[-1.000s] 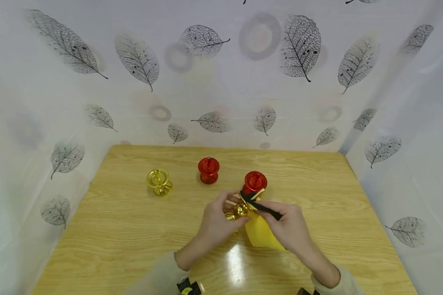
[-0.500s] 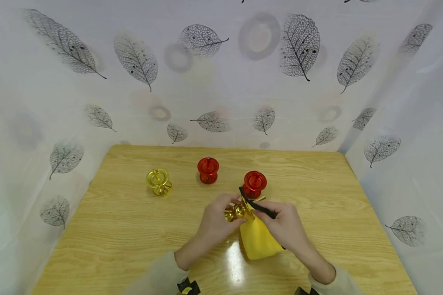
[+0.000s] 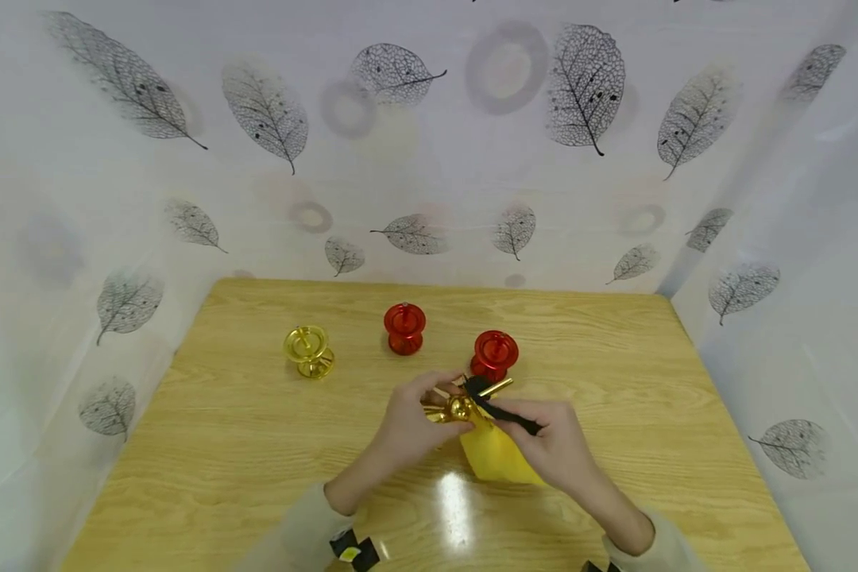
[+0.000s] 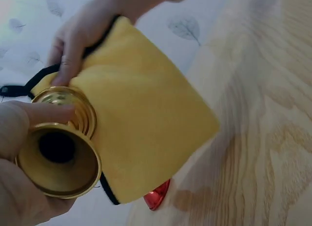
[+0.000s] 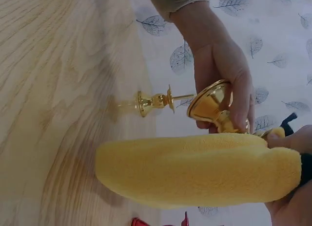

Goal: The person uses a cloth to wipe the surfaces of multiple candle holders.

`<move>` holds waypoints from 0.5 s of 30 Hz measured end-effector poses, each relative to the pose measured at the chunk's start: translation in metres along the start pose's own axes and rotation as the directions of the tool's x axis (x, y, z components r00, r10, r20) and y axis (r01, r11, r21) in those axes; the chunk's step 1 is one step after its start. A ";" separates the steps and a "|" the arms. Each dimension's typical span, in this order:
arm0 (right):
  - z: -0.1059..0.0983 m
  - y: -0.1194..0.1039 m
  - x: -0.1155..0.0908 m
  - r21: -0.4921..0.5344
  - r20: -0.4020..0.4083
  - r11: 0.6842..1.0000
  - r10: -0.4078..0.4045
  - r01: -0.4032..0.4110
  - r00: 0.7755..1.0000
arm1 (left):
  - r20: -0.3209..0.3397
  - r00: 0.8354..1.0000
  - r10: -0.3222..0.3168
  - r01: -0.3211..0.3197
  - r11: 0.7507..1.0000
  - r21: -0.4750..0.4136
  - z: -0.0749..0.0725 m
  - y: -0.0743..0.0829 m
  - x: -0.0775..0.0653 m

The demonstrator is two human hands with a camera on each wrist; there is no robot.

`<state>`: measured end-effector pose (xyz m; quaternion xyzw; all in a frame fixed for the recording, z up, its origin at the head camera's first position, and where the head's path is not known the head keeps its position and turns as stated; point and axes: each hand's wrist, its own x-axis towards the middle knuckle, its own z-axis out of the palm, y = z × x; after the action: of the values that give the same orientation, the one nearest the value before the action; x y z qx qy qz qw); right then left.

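Above the table my left hand (image 3: 403, 421) grips a gold candle holder (image 3: 461, 408) by its stem, tilted on its side with the spike toward the right. Its hollow, flared foot (image 4: 85, 172) faces the left wrist camera. My right hand (image 3: 563, 441) pinches a yellow cloth (image 3: 496, 457) with black edging against the holder's dish. The cloth (image 5: 195, 172) hangs down below the right hand and covers part of the dish in the right wrist view. The right fingertips (image 4: 61, 80) press the cloth at the dish's rim.
On the wooden table (image 3: 243, 477) stand another gold candle holder (image 3: 307, 349) at the left, a red candle holder (image 3: 404, 326) at the back middle and a second red candle holder (image 3: 496, 353) just behind my hands. A leaf-patterned sheet (image 3: 429, 175) surrounds the table.
The cloth's hanging part swings down and then back up, and its black edge shifts around the dish. My left hand drifts slightly left with the gold candle holder. The standing holders stay put.
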<state>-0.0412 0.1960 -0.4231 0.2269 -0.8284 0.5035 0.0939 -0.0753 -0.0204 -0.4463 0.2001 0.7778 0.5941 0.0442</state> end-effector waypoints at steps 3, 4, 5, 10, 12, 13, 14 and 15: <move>-0.001 0.010 -0.005 0.037 -0.014 0.993 -0.110 0.110 0.994 | 0.067 0.990 -0.122 0.129 0.984 -0.124 -0.005 0.004 0.002; -0.001 0.013 -0.006 0.052 -0.020 0.989 -0.138 0.139 0.990 | 0.086 0.985 -0.148 0.160 0.976 -0.149 -0.005 0.005 0.002; -0.001 0.015 -0.007 0.060 -0.026 0.986 -0.155 0.156 0.988 | 0.099 0.981 -0.166 0.180 0.970 -0.165 -0.006 0.005 0.003; 0.000 0.017 -0.009 0.085 -0.044 0.985 -0.147 0.151 0.988 | 0.105 0.981 -0.163 0.179 0.971 -0.160 -0.003 0.006 0.004; 0.000 0.014 -0.010 0.072 -0.051 0.992 -0.096 0.099 0.994 | 0.083 0.989 -0.125 0.134 0.985 -0.113 0.000 0.005 0.003; 0.000 0.012 -0.010 0.064 -0.054 0.995 -0.067 0.071 0.996 | 0.070 0.993 -0.100 0.106 0.991 -0.081 0.001 0.005 0.003; 0.000 0.011 -0.010 0.057 -0.054 0.998 -0.037 0.040 0.998 | 0.057 0.996 -0.073 0.076 0.996 -0.048 0.002 0.005 0.002; 0.000 0.009 -0.010 0.049 -0.054 0.999 -0.003 0.006 0.999 | 0.044 0.998 -0.040 0.041 0.999 -0.011 0.003 0.005 0.002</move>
<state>-0.0366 0.2018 -0.4338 0.2172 -0.8125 0.5293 0.1119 -0.0750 -0.0158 -0.4427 0.1969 0.7771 0.5932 0.0743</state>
